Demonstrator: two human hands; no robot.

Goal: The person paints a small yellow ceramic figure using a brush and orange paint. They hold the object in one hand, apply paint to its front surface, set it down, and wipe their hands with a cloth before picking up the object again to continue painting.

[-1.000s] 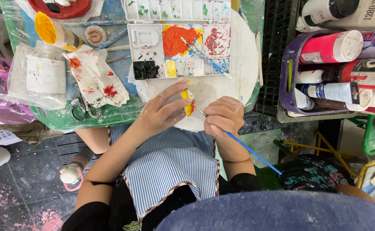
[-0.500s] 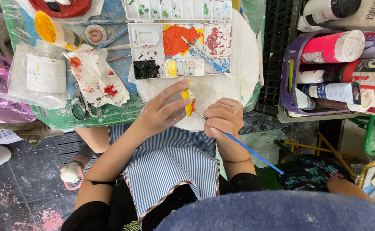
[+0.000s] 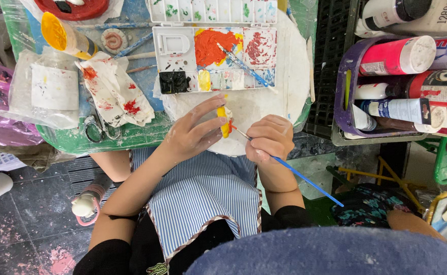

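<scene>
Two hands: left hand (image 3: 193, 135) grips one figurine (image 3: 224, 122), right hand (image 3: 270, 137) one brush (image 3: 305, 179).

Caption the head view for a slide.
Left hand holds a small yellow piece while right hand paints it with a blue-handled brush.

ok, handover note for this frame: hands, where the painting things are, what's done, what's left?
Left hand: pinching a small yellow piece over the white round board.
Right hand: gripping a blue-handled brush, tip at the piece's red-marked edge.
Nearby: paint palette above the hands with orange and red mixes and a second brush lying across it; stained rag to the left; paint bottles in the purple basket to the right.
Done: piece mostly yellow, some red on.
Left: cannot tell how much more red detail remains.
</scene>
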